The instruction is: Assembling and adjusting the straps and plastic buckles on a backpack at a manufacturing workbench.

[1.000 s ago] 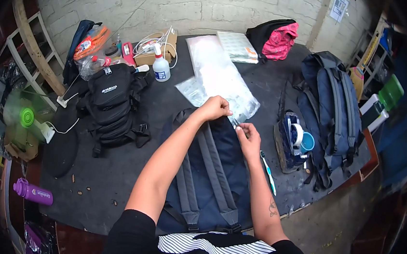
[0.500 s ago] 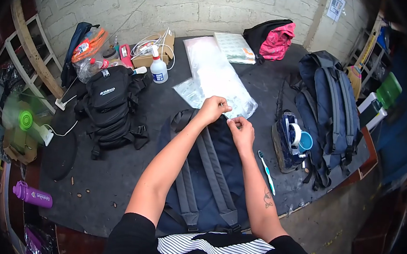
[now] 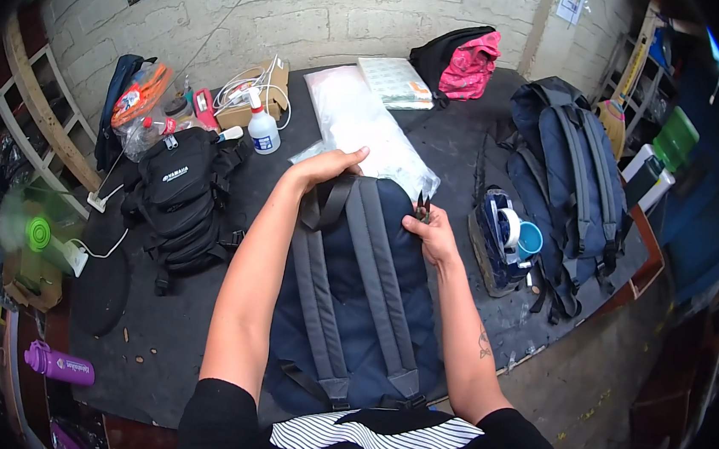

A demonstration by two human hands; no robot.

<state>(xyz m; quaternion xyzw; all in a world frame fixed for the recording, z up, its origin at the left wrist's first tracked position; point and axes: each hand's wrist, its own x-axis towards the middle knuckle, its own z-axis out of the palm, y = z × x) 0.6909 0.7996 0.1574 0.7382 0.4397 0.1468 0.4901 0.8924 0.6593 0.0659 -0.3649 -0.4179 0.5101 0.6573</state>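
Note:
A navy backpack [image 3: 353, 301] with two grey padded shoulder straps lies in front of me, straps facing up. At its top left, my left hand [image 3: 327, 169] holds the upper edge by the black webbing loop, its fingers partly hidden behind the bag. My right hand [image 3: 434, 233] is closed round small dark thread snips [image 3: 423, 204] at the bag's top right corner. The two pointed tips of the snips stand upward, a little apart. Just beyond the bag lies a clear plastic packet [image 3: 376, 132].
On the left are a black backpack [image 3: 186, 201], a spray bottle [image 3: 263, 126] and a purple bottle [image 3: 61, 363]. To the right sit an open pouch [image 3: 497, 266] holding white and blue rolls, and another navy backpack [image 3: 573, 175]. A pink and black bag [image 3: 472, 63] stands by the wall.
My hands have parted from their pinch above the bag's top. The left has moved left onto the upper edge; the right is lower, with the snips now visible. My forearm now hides the toothbrush.

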